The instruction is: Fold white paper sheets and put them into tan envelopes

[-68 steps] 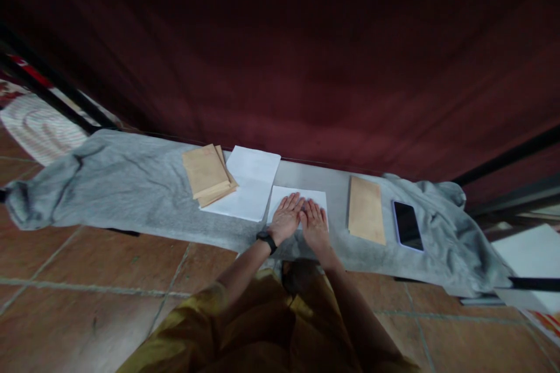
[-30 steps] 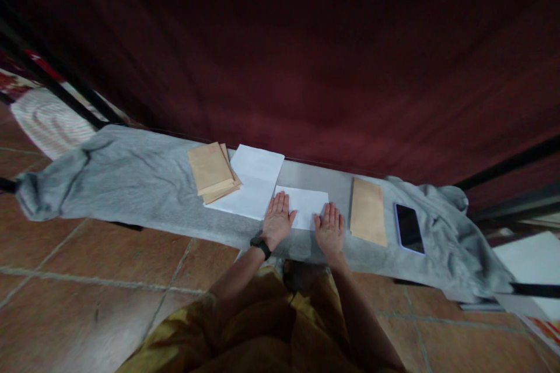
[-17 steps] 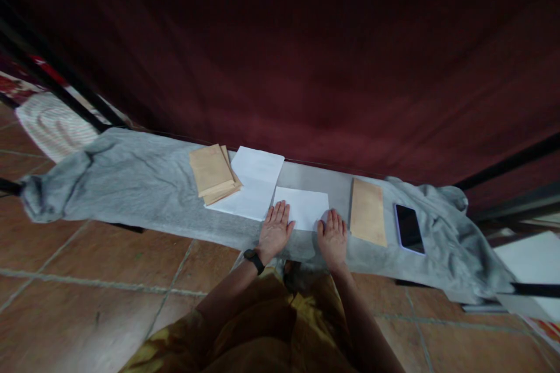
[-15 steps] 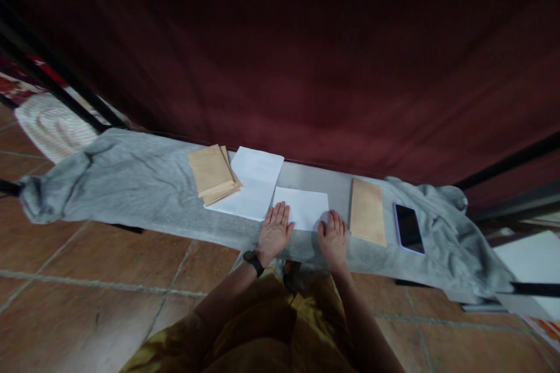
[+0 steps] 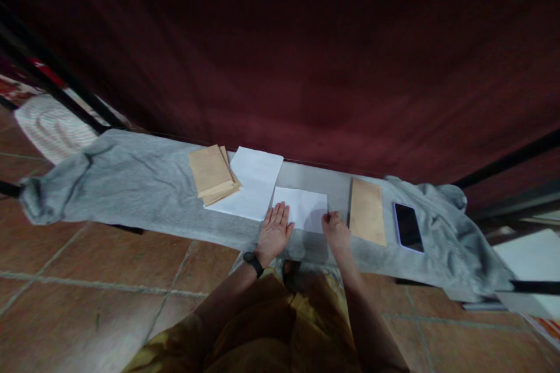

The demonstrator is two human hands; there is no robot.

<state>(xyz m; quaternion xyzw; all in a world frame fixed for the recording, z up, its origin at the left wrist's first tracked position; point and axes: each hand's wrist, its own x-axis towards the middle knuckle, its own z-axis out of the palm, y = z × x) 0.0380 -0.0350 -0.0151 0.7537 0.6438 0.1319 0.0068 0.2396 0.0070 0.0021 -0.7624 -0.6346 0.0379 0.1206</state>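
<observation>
A folded white sheet of paper [image 5: 301, 204] lies on the grey cloth in front of me. My left hand [image 5: 274, 233] rests flat on its lower left part, fingers stretched out, a dark watch on the wrist. At the paper's lower right corner, my right hand [image 5: 336, 232] has its fingers curled in and closed on the edge; the fingertips are partly hidden. Left of this paper lies a larger white sheet [image 5: 256, 178], partly covered by a small stack of brown envelopes [image 5: 210, 169]. A single brown envelope [image 5: 366, 210] lies just right of my right hand.
The grey cloth [image 5: 140, 180] covers a long narrow bench and bunches up at both ends. A phone [image 5: 408, 227] lies toward the right. A dark red curtain [image 5: 289, 99] hangs behind the bench. Dark metal bars stand at both sides above a tiled floor [image 5: 131, 256].
Both hands lay together on the folded paper, then slid apart to its two sides. My right hand has since curled its fingers at the right edge; the left stays flat.
</observation>
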